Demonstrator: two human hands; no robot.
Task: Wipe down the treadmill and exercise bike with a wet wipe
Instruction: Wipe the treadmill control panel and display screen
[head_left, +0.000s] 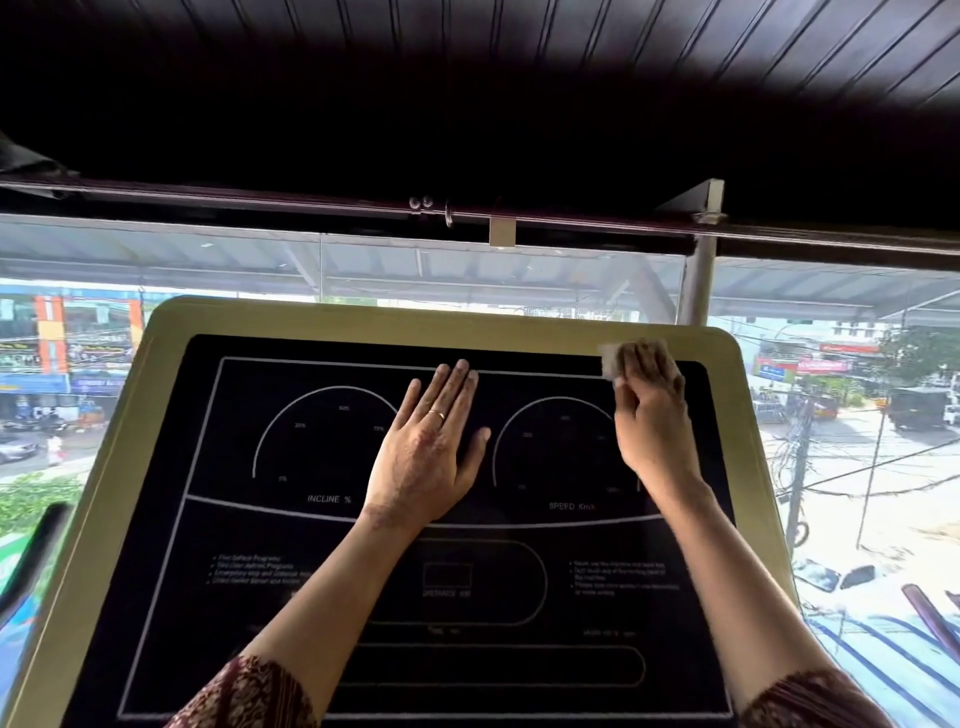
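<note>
With the left hand (426, 441) spread flat mid-panel on the treadmill's glossy black display panel (322, 613), the right hand (649, 410), pinching the crumpled white wet wipe (612, 364) at its top-right corner, should probably sweep in overlapping, evenly pressed passes.

Dark slatted ceiling (467, 78), curtain rod (311, 204), utility pole (800, 467), dark truck (917, 408)

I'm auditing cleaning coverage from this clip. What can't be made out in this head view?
All in the head view:
- the wet wipe is mostly covered by the right hand; only a corner shows.
- the treadmill console surface beneath the left hand and both forearms is hidden.
- the printed instructions are too blurred to read.
- the treadmill belt and exercise bike lie outside the frame.
</note>
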